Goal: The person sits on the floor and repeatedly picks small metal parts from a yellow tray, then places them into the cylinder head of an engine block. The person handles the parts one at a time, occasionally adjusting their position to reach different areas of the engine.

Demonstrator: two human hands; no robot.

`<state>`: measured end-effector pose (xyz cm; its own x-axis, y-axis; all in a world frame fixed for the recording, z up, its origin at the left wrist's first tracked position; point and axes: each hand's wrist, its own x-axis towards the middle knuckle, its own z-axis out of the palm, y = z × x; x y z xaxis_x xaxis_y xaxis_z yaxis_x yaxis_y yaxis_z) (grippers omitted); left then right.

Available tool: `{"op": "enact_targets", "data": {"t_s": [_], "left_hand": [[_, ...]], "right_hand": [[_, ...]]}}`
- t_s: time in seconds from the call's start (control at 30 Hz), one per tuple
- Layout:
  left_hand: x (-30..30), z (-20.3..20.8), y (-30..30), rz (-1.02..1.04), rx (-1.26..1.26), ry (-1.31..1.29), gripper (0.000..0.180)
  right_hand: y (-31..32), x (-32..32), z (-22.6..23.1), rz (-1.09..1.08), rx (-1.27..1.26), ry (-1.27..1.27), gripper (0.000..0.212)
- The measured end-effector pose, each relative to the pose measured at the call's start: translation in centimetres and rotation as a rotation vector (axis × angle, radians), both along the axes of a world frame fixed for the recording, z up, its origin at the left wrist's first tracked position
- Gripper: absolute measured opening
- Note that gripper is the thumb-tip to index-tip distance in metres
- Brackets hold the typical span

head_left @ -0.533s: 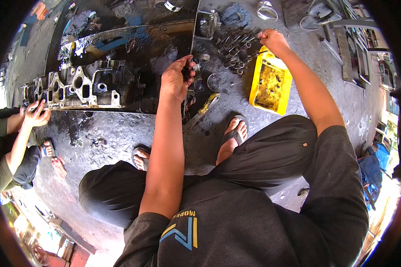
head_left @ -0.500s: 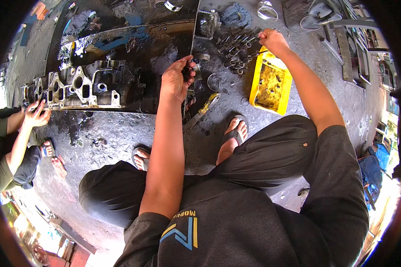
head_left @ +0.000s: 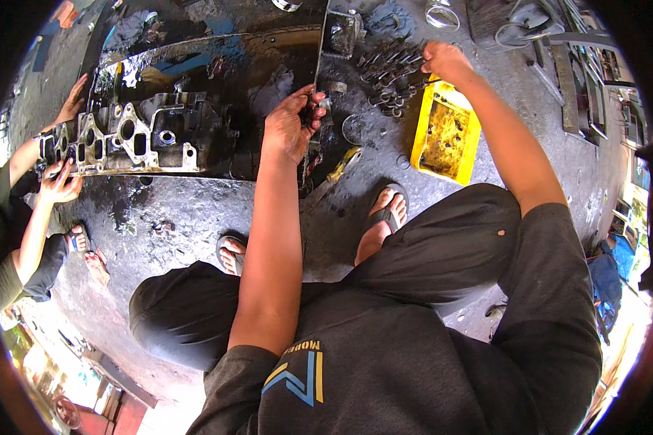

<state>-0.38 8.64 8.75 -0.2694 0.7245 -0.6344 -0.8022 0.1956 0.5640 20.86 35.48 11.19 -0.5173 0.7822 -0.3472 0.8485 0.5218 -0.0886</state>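
At the far left a second person is cut off by the picture rim; only their two arms show, and one hand (head_left: 59, 185) rests on the end of the grey cylinder head (head_left: 134, 138). This head lies on a black oily sheet (head_left: 218, 51), with its long axis running left to right. Its far side is dark and hard to read.

Your left hand (head_left: 292, 123) is at the right edge of that sheet. Its fingers are curled together around something small and dark, but the thing itself is hidden by your fingers, so I cannot tell what it is.

Further right, a heap of engine valves (head_left: 392, 76) lies on the concrete floor (head_left: 196, 217), and their stems point in many directions. Your right hand (head_left: 446, 61) is on the heap's right side, fingers bent down onto the valves; whether it grips one is not clear. Just below it stands a yellow tray (head_left: 422, 123), dirty inside, with small parts too blurred to name.
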Motion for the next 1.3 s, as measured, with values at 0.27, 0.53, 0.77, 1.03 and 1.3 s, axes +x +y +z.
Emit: {"op": "enact_targets", "data": {"t_s": [0.27,0.53,0.77,1.03,1.3], "left_hand": [[0.7,3.6,1.8,-0.026,0.248,0.153,0.035],[0.8,5.9,1.7,-0.045,0.308,0.053,0.029],[0.4,1.5,-0.3,-0.185,-0.039,0.008,0.026],[-0.5,-0.7,-0.7,-0.096,-0.013,-0.019,0.021],[-0.5,-0.9,-0.6,-0.068,-0.032,-0.063,0.022]], "right_hand": [[-6.6,-9.0,8.1,0.196,-0.755,0.515,0.033],[-9.7,-11.5,9.0,0.197,-0.666,0.557,0.021],[-6.3,-3.5,2.2,0.039,-0.373,0.317,0.014],[-4.7,-0.6,-3.5,-0.013,-0.488,0.236,0.015],[-4.8,-0.8,-3.1,-0.002,-0.528,0.219,0.010]]}}
